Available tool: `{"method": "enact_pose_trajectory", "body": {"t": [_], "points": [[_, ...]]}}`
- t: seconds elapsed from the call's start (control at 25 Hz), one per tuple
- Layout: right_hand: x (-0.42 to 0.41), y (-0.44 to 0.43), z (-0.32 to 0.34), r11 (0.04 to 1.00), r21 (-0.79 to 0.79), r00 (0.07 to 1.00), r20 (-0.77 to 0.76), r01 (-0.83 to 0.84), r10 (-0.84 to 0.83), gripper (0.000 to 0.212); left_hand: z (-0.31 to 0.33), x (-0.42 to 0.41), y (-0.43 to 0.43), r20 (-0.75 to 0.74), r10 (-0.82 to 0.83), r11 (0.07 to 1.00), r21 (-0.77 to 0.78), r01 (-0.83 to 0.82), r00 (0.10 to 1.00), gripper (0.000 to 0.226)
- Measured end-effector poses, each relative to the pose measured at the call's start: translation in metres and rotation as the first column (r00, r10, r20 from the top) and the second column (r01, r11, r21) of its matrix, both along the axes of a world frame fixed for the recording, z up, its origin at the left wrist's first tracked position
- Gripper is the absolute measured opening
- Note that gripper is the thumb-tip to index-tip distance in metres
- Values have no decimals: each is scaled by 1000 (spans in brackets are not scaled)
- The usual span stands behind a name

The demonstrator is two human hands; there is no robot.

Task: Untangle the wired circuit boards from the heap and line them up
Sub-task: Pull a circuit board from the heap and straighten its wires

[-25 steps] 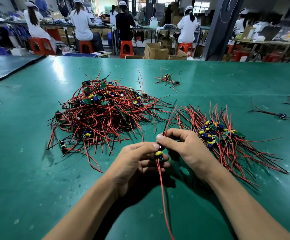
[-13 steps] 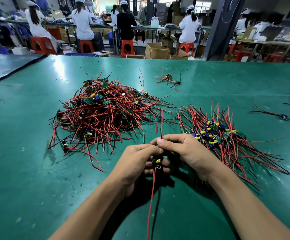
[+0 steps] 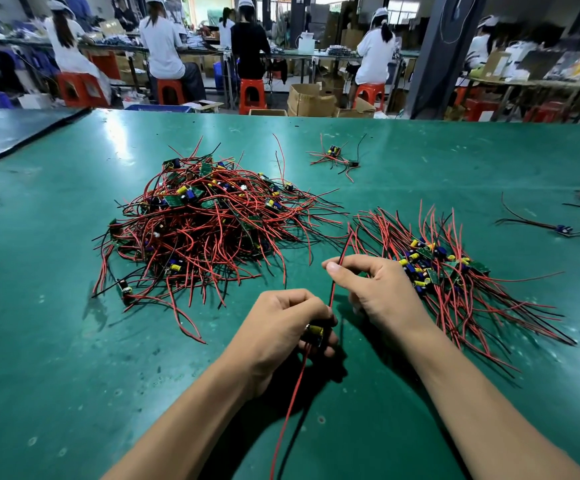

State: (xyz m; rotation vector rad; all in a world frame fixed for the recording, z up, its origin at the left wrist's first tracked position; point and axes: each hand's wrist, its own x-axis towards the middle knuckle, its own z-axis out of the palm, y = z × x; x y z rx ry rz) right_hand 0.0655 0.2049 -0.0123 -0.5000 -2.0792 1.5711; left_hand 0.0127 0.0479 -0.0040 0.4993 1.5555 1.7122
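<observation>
A small circuit board (image 3: 313,332) with a yellow part sits in the left hand (image 3: 278,327), whose fingers curl round it just above the green worktop (image 3: 56,341). Its upper wires (image 3: 332,291) rise to the right hand (image 3: 382,289), pinched between thumb and forefinger. A long red wire (image 3: 292,403) trails down towards the near edge. The tangled heap (image 3: 205,220) lies beyond the left hand; the lined-up boards (image 3: 433,268) lie just behind the right hand, wires fanned out. A stray bunch (image 3: 333,155) lies farther back.
</observation>
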Motion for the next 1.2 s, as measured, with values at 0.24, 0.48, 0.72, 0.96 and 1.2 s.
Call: {"method": "enact_pose_trajectory", "body": {"t": [0.24, 0.48, 0.72, 0.96, 1.2], "points": [[-4, 7, -3, 989, 77, 991, -56, 124, -120, 10, 0, -1, -2, 8, -55, 998, 20, 55, 998, 11], [-3, 15, -5, 953, 134, 960, -105, 273, -260, 9, 3, 0, -4, -26, -102, 995, -2, 102, 994, 13], [-6, 11, 4, 858, -508, 964, -182, 78, -195, 38, 0, -6, -7, 7, -18, 999, 41, 18, 1000, 25], [2, -10, 3, 831, -477, 943, 14, -286, 333, 43, -1, -7, -5, 16, 12, 997, 76, -13, 1000, 22], [4, 0, 3, 968, -186, 975, 114, -170, 193, 27, -1, -5, -5, -13, -10, 998, 61, 11, 1000, 24]]}}
